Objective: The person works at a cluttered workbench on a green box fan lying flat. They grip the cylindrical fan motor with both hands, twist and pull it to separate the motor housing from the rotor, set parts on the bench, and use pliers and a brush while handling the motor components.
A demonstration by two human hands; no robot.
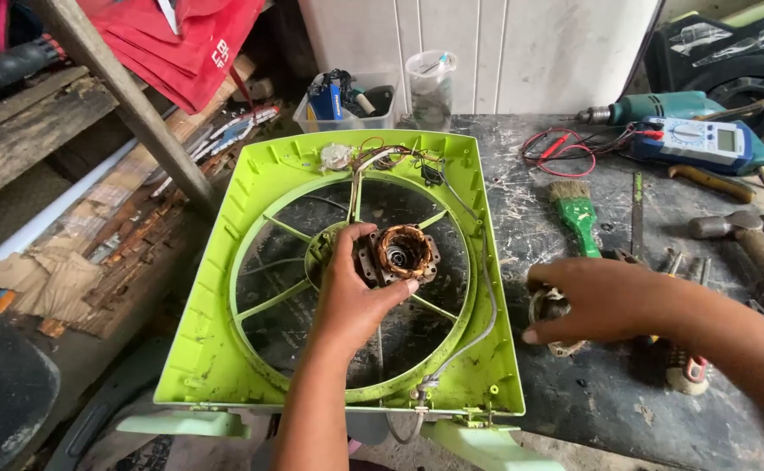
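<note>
A blue multimeter (700, 141) lies at the far right of the surface (574, 392). Its grey rectangular screen (727, 139) faces upward. A small blue package (324, 101) stands inside a clear tub (347, 118) behind.

A lime-green fan housing (216, 349) carries a copper-coloured motor winding (404, 253), beside a green-handled brush (578, 214).
</note>
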